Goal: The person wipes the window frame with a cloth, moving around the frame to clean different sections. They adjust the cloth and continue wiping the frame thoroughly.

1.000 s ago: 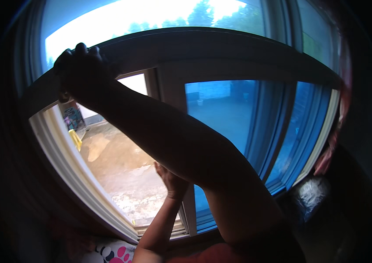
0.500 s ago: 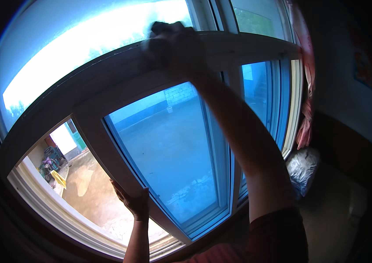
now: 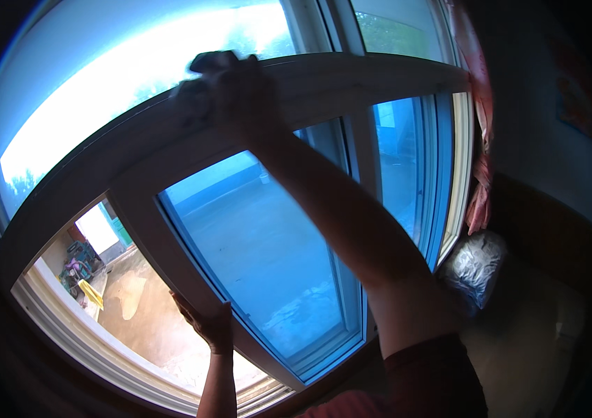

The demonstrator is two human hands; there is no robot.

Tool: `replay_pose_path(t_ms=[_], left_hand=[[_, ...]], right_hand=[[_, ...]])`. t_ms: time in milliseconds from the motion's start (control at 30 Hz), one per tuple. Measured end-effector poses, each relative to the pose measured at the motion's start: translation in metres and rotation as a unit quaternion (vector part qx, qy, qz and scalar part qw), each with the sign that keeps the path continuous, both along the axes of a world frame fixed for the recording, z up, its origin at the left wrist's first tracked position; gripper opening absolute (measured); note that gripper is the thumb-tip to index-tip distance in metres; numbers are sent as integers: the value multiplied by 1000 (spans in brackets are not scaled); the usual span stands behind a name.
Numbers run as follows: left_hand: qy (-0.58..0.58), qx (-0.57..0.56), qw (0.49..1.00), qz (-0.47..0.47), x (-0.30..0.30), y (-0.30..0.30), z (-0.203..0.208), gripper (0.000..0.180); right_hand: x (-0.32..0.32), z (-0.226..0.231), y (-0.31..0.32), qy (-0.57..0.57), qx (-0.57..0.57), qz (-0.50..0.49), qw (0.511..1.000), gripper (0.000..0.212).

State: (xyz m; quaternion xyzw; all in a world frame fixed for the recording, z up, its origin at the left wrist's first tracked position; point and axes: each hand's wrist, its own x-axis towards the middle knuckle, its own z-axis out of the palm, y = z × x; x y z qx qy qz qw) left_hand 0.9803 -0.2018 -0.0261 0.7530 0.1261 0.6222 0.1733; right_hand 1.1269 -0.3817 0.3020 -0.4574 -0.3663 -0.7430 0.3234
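With my right arm stretched up, my right hand (image 3: 247, 97) is closed on a dark, crumpled cloth (image 3: 202, 97). It presses the cloth against the wide horizontal bar (image 3: 310, 80) of a window frame; part of the cloth is dark and blurred. Lower down, my left hand (image 3: 211, 329) grips the upright edge of the sliding window sash (image 3: 144, 226), fingers on the side of the open gap and thumb on its face. Blue-tinted glass (image 3: 261, 244) fills this sash.
Bright upper panes (image 3: 101, 104) lie above the bar. Through the gap on the left a yard shows, with a yellow cloth (image 3: 91, 294). At right hang a pink curtain (image 3: 480, 174) and, below it, a pale plastic bag (image 3: 477, 265). Sill tracks (image 3: 80, 341) run along the bottom.
My right hand and the cloth have slid left along the bar, down slightly with its curve. My left hand keeps its grip on the sash.
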Motion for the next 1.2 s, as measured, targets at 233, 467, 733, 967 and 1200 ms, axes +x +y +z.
replay_pose_path(t_ms=[233, 467, 733, 967, 1200], left_hand=[[-2, -16, 999, -34, 10, -8, 2, 109], [-4, -6, 1000, 20, 7, 2, -6, 108], [-6, -46, 998, 43, 10, -4, -3, 94], [-20, -16, 999, 48, 12, 25, -18, 94], [-26, -28, 998, 42, 15, 10, -11, 94]], right_hand=[[-17, 4, -6, 78, -98, -103, 987, 35], [78, 3, -114, 201, -30, -174, 964, 34], [103, 7, -141, 296, 11, -152, 943, 25], [92, -2, -116, 112, -17, -83, 990, 30], [156, -3, -207, 244, -1, -160, 957, 31]])
